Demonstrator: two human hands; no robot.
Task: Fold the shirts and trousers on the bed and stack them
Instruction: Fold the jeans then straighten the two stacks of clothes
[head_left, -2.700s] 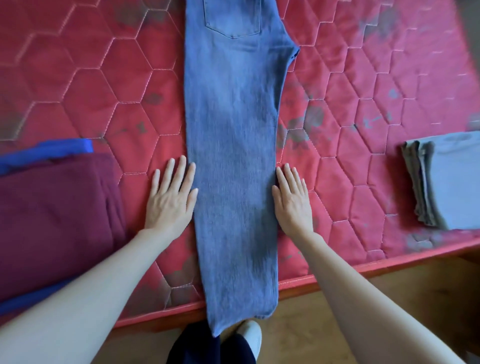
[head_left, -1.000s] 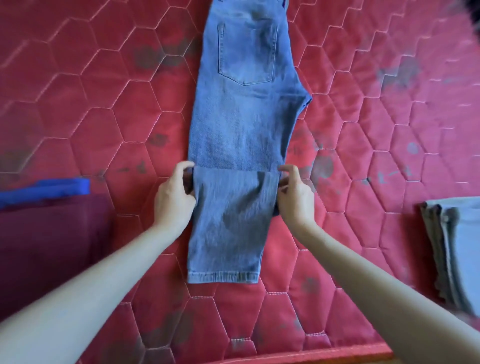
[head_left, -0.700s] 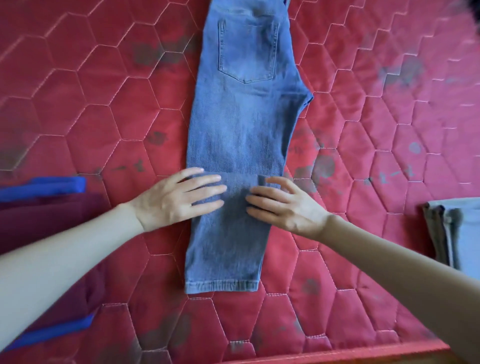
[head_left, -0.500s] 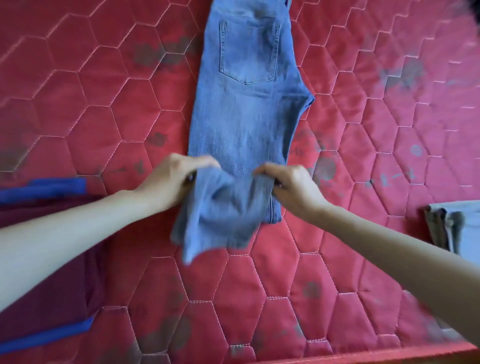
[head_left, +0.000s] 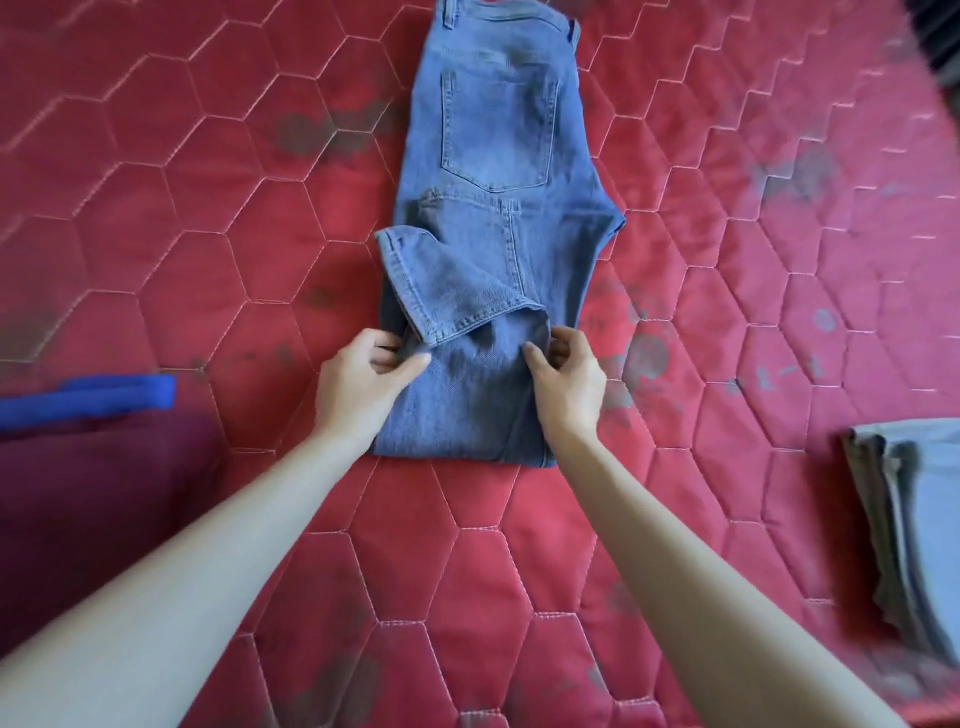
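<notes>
We have the jeans (head_left: 493, 260) folded up from the hem, both hands pinching the doubled denim on the red quilted bed (head_left: 208, 234).

Half a second ago the leg ends hung bunched between our hands; now they lie turned up over the thighs, hems askew just below the back pocket, with a new fold edge nearest us. Our left hand (head_left: 363, 384) has thumb and curled fingers nipped on the left edge of the fold, and our right hand (head_left: 566, 379) pinches the right edge the same way; the fingertips tucked under the cloth are hidden. The waistband is cut off at the top. The grey folded stack (head_left: 904, 525) at right and the maroon garment (head_left: 93, 509) over a blue one (head_left: 88, 400) at left run out of view, blurred.
</notes>
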